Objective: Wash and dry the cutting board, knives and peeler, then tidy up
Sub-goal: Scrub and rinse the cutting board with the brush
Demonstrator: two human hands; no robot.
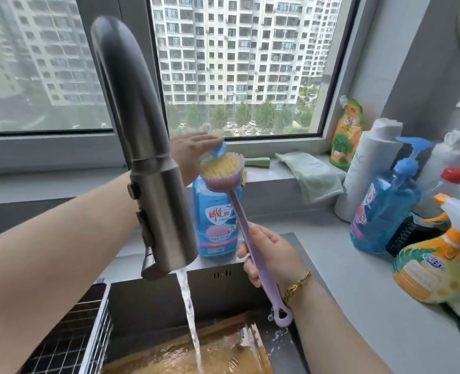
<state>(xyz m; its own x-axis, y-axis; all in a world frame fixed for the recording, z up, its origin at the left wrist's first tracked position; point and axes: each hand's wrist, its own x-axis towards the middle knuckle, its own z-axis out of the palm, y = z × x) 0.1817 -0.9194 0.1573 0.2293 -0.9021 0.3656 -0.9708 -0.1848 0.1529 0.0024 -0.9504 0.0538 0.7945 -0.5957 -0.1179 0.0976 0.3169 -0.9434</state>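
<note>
My right hand grips the purple handle of a dish brush, held with its yellow bristles up under the pump spout of a blue dish soap bottle. My left hand lies flat on top of that pump, fingers stretched out, partly hidden behind the steel faucet. Water runs from the faucet onto the wooden cutting board lying wet in the dark sink. No knives or peeler show.
A wire rack sits at the sink's left. On the sill lie a pale green cloth and a green handle. Several cleaning bottles crowd the right counter, including a blue pump bottle and an orange spray bottle.
</note>
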